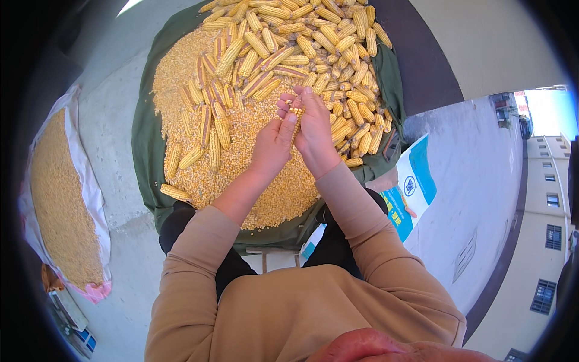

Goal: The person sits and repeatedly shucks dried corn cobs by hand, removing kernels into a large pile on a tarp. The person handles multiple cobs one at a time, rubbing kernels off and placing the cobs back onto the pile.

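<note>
Both of my hands meet around one partly shelled corn cob [296, 107], over a heap of loose corn kernels [276, 190]. My left hand [274, 141] has its thumb pressed against the cob's kernels. Wrapped about the same cob from the right is my right hand [312, 118]; the fingers and palm hide much of the cob. Beyond and left of my hands lie cobs with rows of kernels stripped off [258, 84]. Full yellow corn cobs [357, 108] are piled at the right and at the far side. A dark green cloth [151, 135] lies under the corn.
A white sheet [86, 158] at the left holds a heap of grain [65, 203]. A printed white and blue sack [414, 181] lies to the right of the green cloth. My knees are at the near edge of the heap. Buildings [554, 190] stand at the far right.
</note>
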`<state>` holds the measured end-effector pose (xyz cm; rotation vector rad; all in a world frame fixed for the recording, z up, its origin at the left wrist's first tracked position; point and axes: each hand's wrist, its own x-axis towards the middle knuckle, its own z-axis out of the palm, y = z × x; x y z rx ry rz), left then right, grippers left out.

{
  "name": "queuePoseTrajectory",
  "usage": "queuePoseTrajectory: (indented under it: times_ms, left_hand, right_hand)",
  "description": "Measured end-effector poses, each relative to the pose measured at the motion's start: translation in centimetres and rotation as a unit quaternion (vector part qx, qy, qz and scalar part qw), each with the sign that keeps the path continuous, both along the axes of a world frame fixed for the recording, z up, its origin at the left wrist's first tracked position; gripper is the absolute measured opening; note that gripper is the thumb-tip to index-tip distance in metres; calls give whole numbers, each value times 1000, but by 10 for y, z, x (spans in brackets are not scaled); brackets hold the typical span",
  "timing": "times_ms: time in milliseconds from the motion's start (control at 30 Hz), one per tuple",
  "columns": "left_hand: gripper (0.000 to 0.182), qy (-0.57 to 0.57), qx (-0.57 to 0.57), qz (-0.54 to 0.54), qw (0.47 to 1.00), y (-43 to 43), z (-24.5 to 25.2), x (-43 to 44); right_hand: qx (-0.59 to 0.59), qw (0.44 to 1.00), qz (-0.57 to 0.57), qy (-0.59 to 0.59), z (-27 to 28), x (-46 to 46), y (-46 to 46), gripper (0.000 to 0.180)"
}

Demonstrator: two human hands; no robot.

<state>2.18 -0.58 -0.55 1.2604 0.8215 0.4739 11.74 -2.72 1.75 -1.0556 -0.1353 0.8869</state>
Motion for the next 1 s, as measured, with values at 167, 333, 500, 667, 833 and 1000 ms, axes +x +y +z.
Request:
queuePoseTrajectory:
  times_ms: [167, 333, 500, 667, 833, 1000]
  left_hand:
    - [51, -15, -94, 12, 995, -3, 5, -1]
    - [51, -32, -173, 15, 984, -3, 14, -4]
    - [47, -86, -316, -1, 945, 4, 18, -7]
    - [46, -118, -352, -19, 929, 12, 20, -7]
    - [47, -102, -272, -12, 957, 11, 16, -4]
    - [56, -6, -63, -23, 998, 4, 11, 0]
  right_hand:
    - [11, 1000, 7, -12, -2, -2, -2, 28]
    - [71, 996, 24, 42, -6, 3, -5, 25]
    - [84, 992, 30, 95, -8, 7, -7, 26]
    - [102, 984, 39, 144, 2, 10, -9, 28]
    - [86, 989, 46, 116, 3, 10, -5, 32]
    - [28, 999, 24, 18, -8, 3, -2, 42]
